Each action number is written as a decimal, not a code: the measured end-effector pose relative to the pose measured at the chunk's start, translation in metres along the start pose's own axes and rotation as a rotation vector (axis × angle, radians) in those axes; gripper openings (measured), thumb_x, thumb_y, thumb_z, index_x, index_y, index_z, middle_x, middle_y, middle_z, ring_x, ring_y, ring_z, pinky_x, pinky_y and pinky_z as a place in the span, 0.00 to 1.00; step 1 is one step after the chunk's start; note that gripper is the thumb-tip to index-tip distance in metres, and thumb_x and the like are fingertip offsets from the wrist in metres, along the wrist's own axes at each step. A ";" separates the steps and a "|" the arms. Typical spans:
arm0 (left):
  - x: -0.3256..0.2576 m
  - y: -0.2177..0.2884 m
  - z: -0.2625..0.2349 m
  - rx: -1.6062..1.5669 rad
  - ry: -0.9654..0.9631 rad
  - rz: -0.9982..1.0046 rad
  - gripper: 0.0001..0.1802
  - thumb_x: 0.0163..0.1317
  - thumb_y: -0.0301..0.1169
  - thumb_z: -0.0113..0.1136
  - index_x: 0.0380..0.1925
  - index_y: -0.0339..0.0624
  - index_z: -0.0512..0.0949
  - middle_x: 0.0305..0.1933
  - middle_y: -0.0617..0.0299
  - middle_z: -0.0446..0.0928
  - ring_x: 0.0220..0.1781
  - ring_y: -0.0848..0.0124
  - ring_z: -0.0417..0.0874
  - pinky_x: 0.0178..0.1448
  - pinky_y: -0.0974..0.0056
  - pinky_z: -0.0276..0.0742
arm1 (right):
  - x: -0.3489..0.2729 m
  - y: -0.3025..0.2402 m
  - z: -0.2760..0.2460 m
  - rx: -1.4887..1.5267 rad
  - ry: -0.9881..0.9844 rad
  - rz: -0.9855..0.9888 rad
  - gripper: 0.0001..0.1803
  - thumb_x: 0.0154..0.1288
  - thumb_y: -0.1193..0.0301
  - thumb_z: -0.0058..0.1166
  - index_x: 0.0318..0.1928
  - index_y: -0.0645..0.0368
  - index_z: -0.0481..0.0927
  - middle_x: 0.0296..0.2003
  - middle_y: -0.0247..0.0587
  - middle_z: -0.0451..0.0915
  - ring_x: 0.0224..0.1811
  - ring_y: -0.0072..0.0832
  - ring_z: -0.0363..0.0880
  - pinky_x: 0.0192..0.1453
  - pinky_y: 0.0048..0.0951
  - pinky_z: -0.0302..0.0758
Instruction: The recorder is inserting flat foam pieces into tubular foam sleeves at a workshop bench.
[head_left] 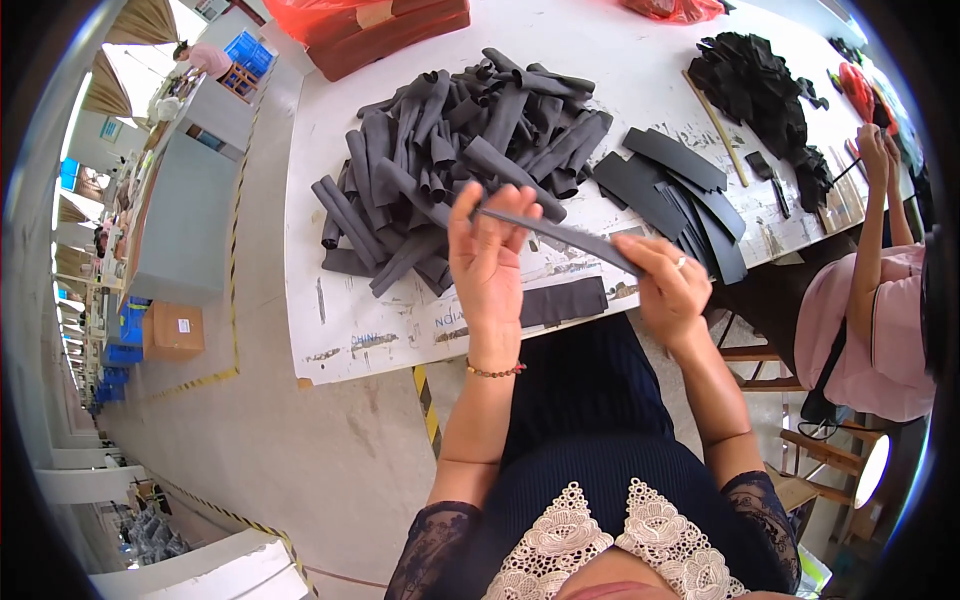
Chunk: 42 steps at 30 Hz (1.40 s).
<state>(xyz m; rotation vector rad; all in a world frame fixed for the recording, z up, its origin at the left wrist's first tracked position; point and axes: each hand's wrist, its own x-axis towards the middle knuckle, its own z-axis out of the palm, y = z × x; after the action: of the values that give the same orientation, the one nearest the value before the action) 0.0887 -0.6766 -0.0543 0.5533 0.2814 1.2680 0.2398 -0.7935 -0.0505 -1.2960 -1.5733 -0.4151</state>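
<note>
A dark grey strip of leather-like material [570, 236] is held above the table's near edge, seen nearly edge-on. My right hand [672, 285], with a ring on it, pinches the strip's right end between thumb and fingers. Palm toward me, my left hand [490, 255] has its fingers stretched and apart, and the strip's other end lies across them. Below, a second grey strip [565, 302] lies flat along the table edge. Just beyond my hands is a heap of curled grey pieces [440, 130].
The white table [330, 300] also carries flat black pieces [660, 195], a wooden stick [715, 128], a brush [760, 166] and a black heap [750, 85]. A red-wrapped stack [385, 35] sits at the back. A co-worker in pink [860, 310] works at the right.
</note>
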 end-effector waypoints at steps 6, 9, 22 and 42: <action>-0.023 0.010 -0.015 0.230 0.044 -0.144 0.09 0.69 0.29 0.56 0.40 0.31 0.77 0.35 0.53 0.82 0.36 0.65 0.86 0.41 0.63 0.86 | 0.009 0.016 -0.007 0.056 -0.163 -0.266 0.20 0.49 0.91 0.50 0.46 0.69 0.80 0.48 0.56 0.80 0.43 0.41 0.83 0.44 0.32 0.81; -0.025 0.012 -0.017 0.348 0.056 -0.057 0.08 0.68 0.28 0.57 0.38 0.32 0.78 0.33 0.54 0.82 0.33 0.66 0.86 0.40 0.64 0.86 | -0.002 0.019 -0.002 0.189 -0.218 0.232 0.20 0.57 0.89 0.49 0.51 0.68 0.78 0.52 0.53 0.78 0.50 0.40 0.81 0.53 0.32 0.77; -0.068 0.028 -0.047 0.598 0.126 0.041 0.11 0.69 0.26 0.54 0.44 0.29 0.78 0.35 0.55 0.82 0.33 0.66 0.86 0.38 0.61 0.86 | -0.026 -0.007 0.018 0.551 -0.284 0.995 0.09 0.69 0.71 0.55 0.37 0.66 0.80 0.24 0.29 0.76 0.24 0.14 0.70 0.28 0.18 0.68; 0.020 0.127 -0.088 1.788 -0.284 0.145 0.07 0.57 0.26 0.65 0.34 0.35 0.81 0.30 0.60 0.78 0.27 0.72 0.79 0.34 0.68 0.74 | -0.009 0.084 0.037 -0.810 -0.676 0.052 0.13 0.57 0.66 0.57 0.34 0.66 0.81 0.37 0.47 0.78 0.46 0.39 0.75 0.47 0.35 0.73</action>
<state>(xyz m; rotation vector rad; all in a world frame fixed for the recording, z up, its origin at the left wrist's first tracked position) -0.0533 -0.6127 -0.0577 2.2517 1.1490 0.7479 0.2951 -0.7386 -0.1008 -2.2645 -2.0022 -0.6654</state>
